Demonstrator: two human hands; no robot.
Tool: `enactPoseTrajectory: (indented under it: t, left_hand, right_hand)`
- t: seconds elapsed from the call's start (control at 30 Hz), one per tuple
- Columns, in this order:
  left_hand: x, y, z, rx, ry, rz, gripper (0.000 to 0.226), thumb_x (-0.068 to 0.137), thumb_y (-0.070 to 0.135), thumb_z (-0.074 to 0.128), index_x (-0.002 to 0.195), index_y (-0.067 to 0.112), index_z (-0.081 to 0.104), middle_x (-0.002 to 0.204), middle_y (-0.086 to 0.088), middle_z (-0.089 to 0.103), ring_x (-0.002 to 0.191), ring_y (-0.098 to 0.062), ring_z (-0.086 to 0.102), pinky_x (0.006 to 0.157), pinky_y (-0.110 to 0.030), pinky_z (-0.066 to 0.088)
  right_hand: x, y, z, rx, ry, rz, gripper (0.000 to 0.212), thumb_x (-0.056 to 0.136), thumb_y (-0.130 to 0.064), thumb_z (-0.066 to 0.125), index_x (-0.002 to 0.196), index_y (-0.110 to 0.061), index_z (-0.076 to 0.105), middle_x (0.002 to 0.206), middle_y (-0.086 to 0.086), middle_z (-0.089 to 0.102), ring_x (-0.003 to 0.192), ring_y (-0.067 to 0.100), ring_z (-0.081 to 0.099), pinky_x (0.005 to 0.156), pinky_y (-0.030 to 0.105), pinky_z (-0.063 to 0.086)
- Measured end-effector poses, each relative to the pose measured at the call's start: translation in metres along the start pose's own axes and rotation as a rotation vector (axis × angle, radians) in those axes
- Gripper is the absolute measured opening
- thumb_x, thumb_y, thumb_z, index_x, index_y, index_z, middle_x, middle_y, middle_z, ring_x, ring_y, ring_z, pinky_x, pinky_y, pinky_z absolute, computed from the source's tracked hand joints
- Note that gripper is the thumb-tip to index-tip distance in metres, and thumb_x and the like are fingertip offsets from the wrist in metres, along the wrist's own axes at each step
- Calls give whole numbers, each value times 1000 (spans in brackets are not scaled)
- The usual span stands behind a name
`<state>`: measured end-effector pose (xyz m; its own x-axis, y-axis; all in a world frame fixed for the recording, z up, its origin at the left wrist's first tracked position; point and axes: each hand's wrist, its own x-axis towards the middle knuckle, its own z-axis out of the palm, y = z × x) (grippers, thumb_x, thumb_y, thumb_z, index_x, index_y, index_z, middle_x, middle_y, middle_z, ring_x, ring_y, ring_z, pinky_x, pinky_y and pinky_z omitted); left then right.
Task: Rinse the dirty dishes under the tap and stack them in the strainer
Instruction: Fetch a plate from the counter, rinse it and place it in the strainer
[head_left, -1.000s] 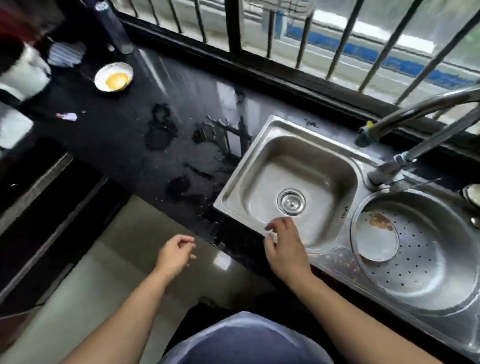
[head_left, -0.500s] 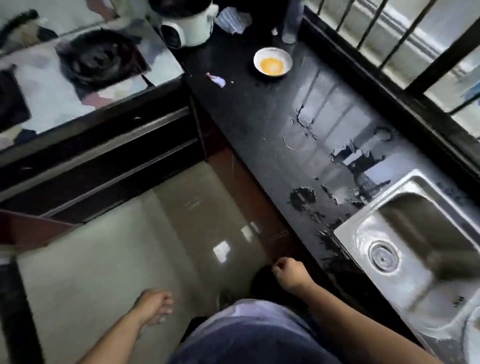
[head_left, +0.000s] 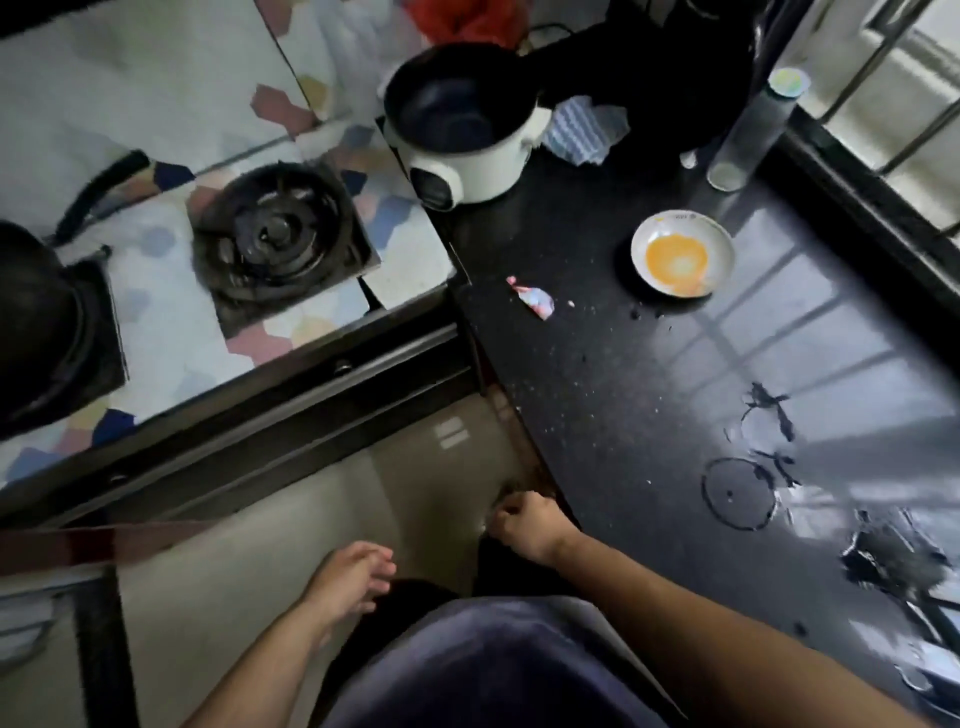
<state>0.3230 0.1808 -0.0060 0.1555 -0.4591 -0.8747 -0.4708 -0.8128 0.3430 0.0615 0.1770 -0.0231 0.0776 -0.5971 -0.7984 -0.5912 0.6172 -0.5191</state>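
A white dish smeared with yellow-orange residue sits on the black counter, far from both hands. My right hand hangs at the counter's front edge, fingers curled shut, holding nothing. My left hand is lower and to the left, over the floor, fingers loosely apart and empty. The sink and strainer are out of view to the right.
A white rice cooker with a dark pot stands at the counter's back. A clear bottle and a striped cloth sit near it. A small wrapper scrap lies left of the dish. Water puddles mark the counter. A gas burner is left.
My view has swung left, away from the sink, toward the stove and the dirty dish. My right hand left the sink rim and closed; both hands dropped near the counter edge.
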Motion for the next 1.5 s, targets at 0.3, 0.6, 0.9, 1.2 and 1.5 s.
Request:
enactPoseTrajectory:
  t: [0.3,0.6,0.9,1.2,1.5]
  left_hand:
    - [20,253,2,114,-83,309,22,105,2,49,106,5,70,106,-17,77,86,-26,65,64,-29,44]
    - [71,479,158,553,-413,703,36,102,3,50,136,13,56,125,-7,66,88,-19,69,62,-31,57]
    - [121,542,242,862,-447,855,37,101,11,49,136,16,57,135,-9,63,110,-33,68,86,-48,63]
    - [81,507,238,906,-655,866,23,103,9,49,117,26,55,112,1,70,87,-21,73,57,-24,60]
    - [-17,352,276,1072,-959,879,24,101,6,54,113,26,55,88,-1,80,82,-26,78,69,-40,65]
  right_hand:
    - [57,-63,-165,478,163,-31,24,96,-18,49,87,-21,71,86,-2,79,73,11,72,60,19,52]
    - [49,14,-279,949,909,364,14,90,-26,57,99,-29,67,90,-4,72,88,24,74,86,47,61]
    - [81,-1,-321,1421,950,461,38,92,-22,63,130,-20,68,98,-1,77,87,17,71,75,38,62]
    - [16,-6,-266,1630,1198,430,14,87,-27,67,96,-34,76,93,-6,79,90,17,76,74,43,66]
    - [-129,40,-112,1803,1402,468,28,80,-28,63,72,-51,77,81,-15,79,69,-2,73,52,18,55]
